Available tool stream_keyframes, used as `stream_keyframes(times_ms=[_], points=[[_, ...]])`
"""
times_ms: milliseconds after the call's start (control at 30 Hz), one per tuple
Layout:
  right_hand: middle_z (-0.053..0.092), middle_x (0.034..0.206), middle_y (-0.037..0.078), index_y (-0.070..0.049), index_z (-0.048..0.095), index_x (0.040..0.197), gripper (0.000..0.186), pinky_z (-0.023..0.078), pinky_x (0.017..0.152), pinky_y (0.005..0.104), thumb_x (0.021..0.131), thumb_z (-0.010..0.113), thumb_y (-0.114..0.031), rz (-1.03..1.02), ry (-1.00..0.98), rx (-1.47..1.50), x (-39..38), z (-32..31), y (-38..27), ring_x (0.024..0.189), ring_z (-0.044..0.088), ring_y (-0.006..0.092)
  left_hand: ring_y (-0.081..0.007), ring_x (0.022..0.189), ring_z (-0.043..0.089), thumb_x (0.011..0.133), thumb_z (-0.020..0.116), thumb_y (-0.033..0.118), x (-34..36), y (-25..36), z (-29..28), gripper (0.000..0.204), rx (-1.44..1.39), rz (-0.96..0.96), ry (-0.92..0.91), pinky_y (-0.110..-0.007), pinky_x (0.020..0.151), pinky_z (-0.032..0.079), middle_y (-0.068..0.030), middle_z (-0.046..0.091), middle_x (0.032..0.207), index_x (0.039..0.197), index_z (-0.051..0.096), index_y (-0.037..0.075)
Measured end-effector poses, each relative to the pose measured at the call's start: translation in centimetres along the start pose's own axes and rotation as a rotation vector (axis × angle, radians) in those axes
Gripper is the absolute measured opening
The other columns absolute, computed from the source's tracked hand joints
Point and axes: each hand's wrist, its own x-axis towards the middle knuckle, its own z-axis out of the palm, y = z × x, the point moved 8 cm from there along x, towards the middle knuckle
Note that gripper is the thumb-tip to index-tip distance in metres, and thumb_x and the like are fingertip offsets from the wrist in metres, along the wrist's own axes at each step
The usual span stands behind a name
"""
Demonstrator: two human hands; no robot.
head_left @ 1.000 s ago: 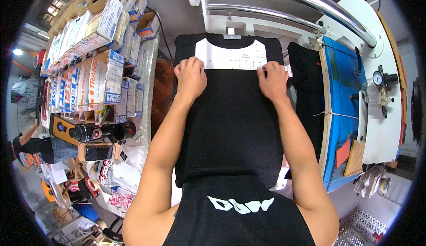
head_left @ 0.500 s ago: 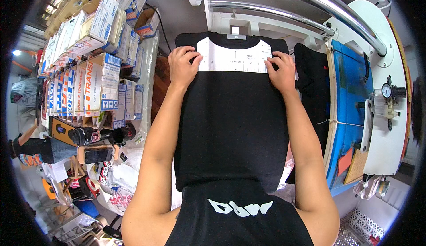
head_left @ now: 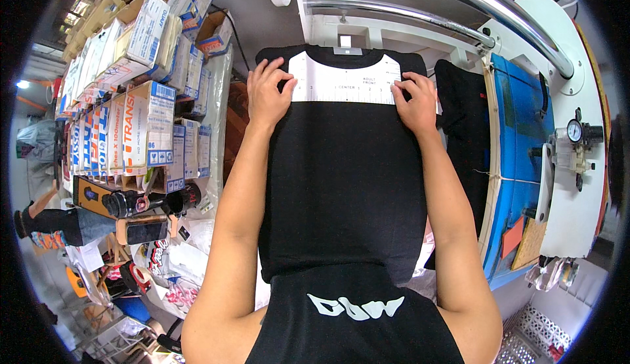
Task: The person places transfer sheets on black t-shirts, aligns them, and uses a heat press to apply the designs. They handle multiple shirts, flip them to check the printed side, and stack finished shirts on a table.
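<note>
A black T-shirt point(head_left: 344, 180) lies flat in front of me, its neckline at the far end. Across its chest, just below the collar, rests a white T-shirt alignment ruler point(head_left: 344, 83) with a curved upper edge and printed scale marks. My left hand point(head_left: 268, 95) pinches the ruler's left edge between thumb and forefinger, the other fingers raised and spread. At the opposite end my right hand point(head_left: 415, 100) pinches the lower right corner the same way. Both hands touch the shirt's shoulder areas. A small pale neck label point(head_left: 346, 51) shows inside the collar.
Behind the shirt stands a white frame with chrome bars point(head_left: 400, 9). Right of it are another black garment point(head_left: 461, 121), a blue panel point(head_left: 518, 154) and a pressure gauge point(head_left: 575, 131). Stacked cartons point(head_left: 157, 124) and a phone point(head_left: 146, 231) sit left. A person point(head_left: 56, 223) is at far left.
My left hand's free fingers have lifted and spread a little. The ruler, shirt and right hand hold nearly the same place; the whole view has shifted slightly.
</note>
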Motion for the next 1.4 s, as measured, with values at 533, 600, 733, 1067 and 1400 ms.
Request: stream_keyframes(times_ms=[533, 600, 733, 1067, 1400], points=[[0.072, 0.121, 0.007, -0.01, 0.081, 0.096, 0.016, 0.048, 0.102, 0.0453, 0.088, 0.081, -0.024, -0.029, 0.04, -0.005, -0.1, -0.5, -0.2, 0.118, 0.064, 0.0297, -0.0352, 0.129, 0.057, 0.082, 0.083, 0.017, 0.6, -1.4, 0.9, 0.014, -0.153, -0.034, -0.11, -0.047, 0.111, 0.044, -0.0099, 0.072, 0.129, 0.088, 0.074, 0.008], [0.072, 0.122, 0.007, -0.011, 0.081, 0.097, 0.015, 0.047, 0.104, 0.0451, 0.089, 0.081, -0.024, -0.011, 0.034, 0.0, -0.1, -0.5, -0.1, 0.119, 0.063, 0.0295, -0.0348, 0.13, 0.056, 0.083, 0.082, 0.017, 0.7, -1.3, 1.0, 0.016, -0.152, -0.026, -0.119, -0.047, 0.112, 0.043, -0.0108, 0.071, 0.131, 0.089, 0.073, 0.006], [0.071, 0.122, 0.005, -0.014, 0.082, 0.097, 0.016, 0.043, 0.106, 0.0467, 0.089, 0.08, -0.028, 0.025, 0.031, 0.03, -0.2, -0.6, -0.1, 0.123, 0.059, 0.0284, -0.0336, 0.136, 0.052, 0.087, 0.082, 0.02, 0.4, -1.6, 1.3, 0.016, -0.164, -0.103, -0.172, -0.046, 0.115, 0.04, -0.0091, 0.068, 0.136, 0.09, 0.073, 0.007], [0.068, 0.133, 0.006, -0.015, 0.083, 0.1, 0.018, 0.04, 0.111, 0.0493, 0.089, 0.08, -0.029, 0.093, -0.025, 0.019, -0.2, -0.2, 0.6, 0.13, 0.055, 0.0314, -0.0324, 0.137, 0.051, 0.088, 0.082, 0.019, 0.4, -1.6, 1.3, 0.015, -0.129, -0.109, -0.189, -0.046, 0.116, 0.04, -0.0083, 0.067, 0.138, 0.09, 0.074, 0.007], [0.067, 0.136, 0.005, -0.018, 0.083, 0.094, 0.022, 0.031, 0.114, 0.0543, 0.084, 0.084, -0.037, 0.108, -0.312, 0.007, 2.3, 0.4, 2.1, 0.136, 0.051, 0.0321, -0.0327, 0.136, 0.052, 0.087, 0.082, 0.019, 0.5, -1.6, 1.2, 0.015, -0.148, -0.104, -0.178, -0.046, 0.115, 0.04, -0.0081, 0.068, 0.136, 0.09, 0.074, 0.007]])
